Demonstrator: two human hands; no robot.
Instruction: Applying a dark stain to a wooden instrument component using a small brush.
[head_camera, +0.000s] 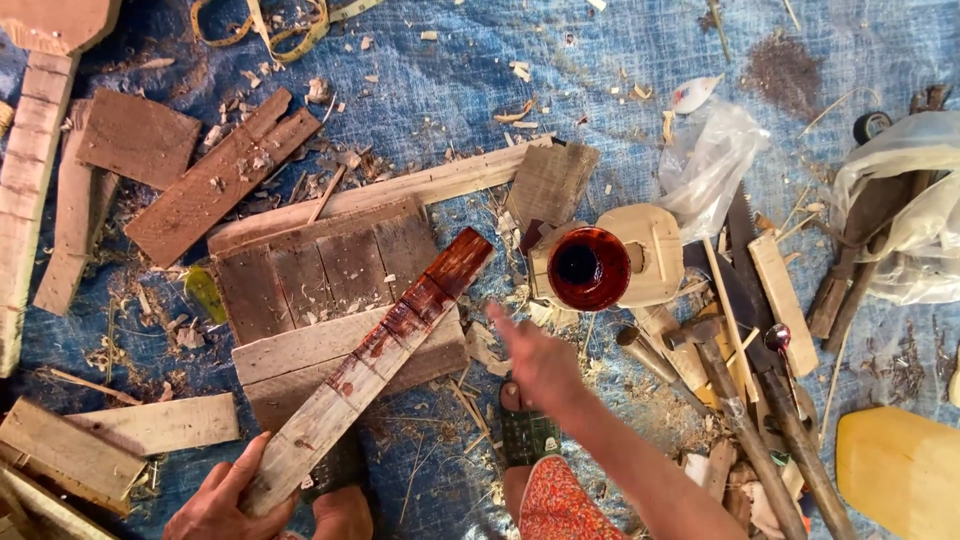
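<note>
From the head view, my left hand (232, 492) grips the near end of the slat (375, 360), which slants up across the boards (330, 300) mid-tarp, its far half already stained dark red; my right hand (535, 358) hangs open, fingers loosely spread, holding nothing, between the slat and the stain cup (588, 267). I'd judge the staining goes best with the slat held steady at its dry end, working the colour down toward the bare wood in even strokes.
</note>
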